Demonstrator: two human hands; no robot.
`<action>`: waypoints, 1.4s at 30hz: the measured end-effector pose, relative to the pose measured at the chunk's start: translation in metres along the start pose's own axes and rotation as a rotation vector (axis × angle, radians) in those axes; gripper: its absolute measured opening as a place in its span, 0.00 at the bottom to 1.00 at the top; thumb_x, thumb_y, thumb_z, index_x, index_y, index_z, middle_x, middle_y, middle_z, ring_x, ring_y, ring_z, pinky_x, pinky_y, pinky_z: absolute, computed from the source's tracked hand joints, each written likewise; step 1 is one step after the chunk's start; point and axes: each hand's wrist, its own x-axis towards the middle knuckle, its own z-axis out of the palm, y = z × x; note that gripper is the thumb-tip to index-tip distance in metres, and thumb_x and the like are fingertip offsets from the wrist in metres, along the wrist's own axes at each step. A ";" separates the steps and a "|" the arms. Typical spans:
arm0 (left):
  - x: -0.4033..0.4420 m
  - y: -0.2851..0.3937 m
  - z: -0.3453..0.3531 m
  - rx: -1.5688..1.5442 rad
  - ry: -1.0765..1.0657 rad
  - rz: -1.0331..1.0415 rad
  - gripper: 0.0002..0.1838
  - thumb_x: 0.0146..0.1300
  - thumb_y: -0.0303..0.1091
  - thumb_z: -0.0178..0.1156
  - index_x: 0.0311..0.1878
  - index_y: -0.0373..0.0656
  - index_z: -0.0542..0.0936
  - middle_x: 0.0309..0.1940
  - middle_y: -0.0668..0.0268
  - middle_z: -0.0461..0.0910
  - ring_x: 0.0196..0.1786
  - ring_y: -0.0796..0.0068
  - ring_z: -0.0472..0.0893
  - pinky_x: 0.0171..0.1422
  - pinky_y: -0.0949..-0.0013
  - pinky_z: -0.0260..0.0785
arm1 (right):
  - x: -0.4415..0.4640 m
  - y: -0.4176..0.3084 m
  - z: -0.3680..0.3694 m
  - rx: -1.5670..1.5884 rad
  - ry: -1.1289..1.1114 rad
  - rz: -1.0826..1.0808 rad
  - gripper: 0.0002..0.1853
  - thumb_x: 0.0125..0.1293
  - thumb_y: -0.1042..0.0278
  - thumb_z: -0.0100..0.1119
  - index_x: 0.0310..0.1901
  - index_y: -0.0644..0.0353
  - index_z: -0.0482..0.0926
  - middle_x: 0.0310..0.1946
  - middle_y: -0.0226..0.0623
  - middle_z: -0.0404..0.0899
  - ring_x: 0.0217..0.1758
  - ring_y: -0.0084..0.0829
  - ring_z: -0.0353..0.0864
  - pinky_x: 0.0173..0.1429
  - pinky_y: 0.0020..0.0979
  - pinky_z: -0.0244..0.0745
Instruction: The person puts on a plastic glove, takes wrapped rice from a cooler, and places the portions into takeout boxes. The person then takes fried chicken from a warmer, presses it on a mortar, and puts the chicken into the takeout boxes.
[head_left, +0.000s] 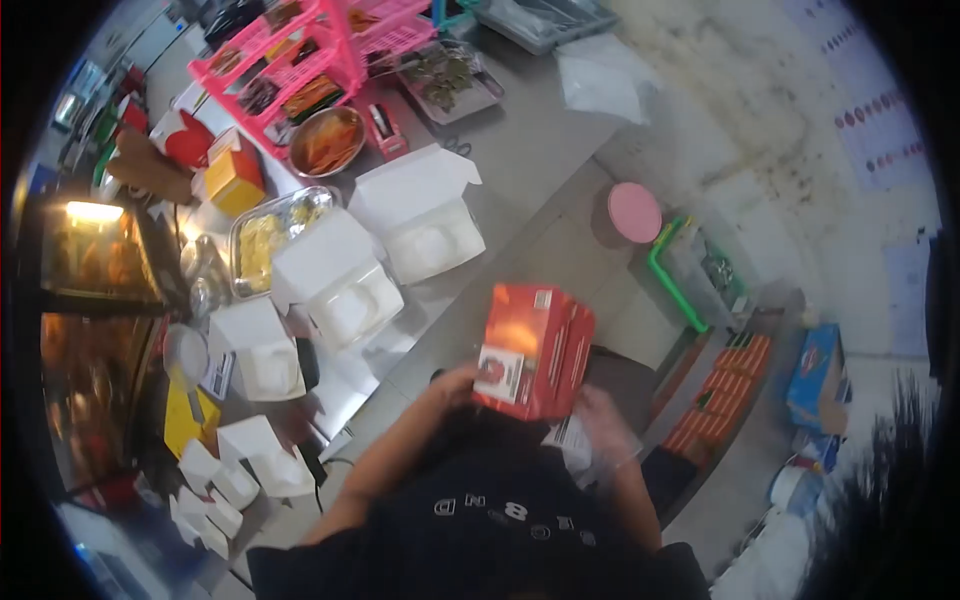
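Between my two hands, in front of my dark shirt, is a red box [545, 350] with a white label on its face. My left hand [458, 388] grips its lower left edge. At its lower right side, my right hand [603, 420] is closed against the box, with clear plastic around it. Open white boxes stand to the left on the metal table: one [425, 215] at the back, another [345, 280] beside it, and a third [262, 350] nearer. A foil tray [262, 245] of yellow food sits behind them.
A pink rack [290, 70], a bowl of orange food [327, 142] and a metal tray [450, 85] are at the back. A glass food warmer [100, 255] stands left. On the right are a pink stool [634, 212], a green-rimmed bin [680, 290] and stacked red packs [720, 395].
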 end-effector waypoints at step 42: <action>0.170 0.318 0.142 0.908 0.883 0.843 0.48 0.47 0.36 0.77 0.71 0.38 0.63 0.57 0.57 0.78 0.58 0.67 0.79 0.65 0.65 0.69 | 0.393 -0.287 -0.111 -0.374 -0.199 -0.193 0.20 0.67 0.56 0.62 0.51 0.65 0.80 0.38 0.36 0.85 0.39 0.24 0.82 0.42 0.27 0.75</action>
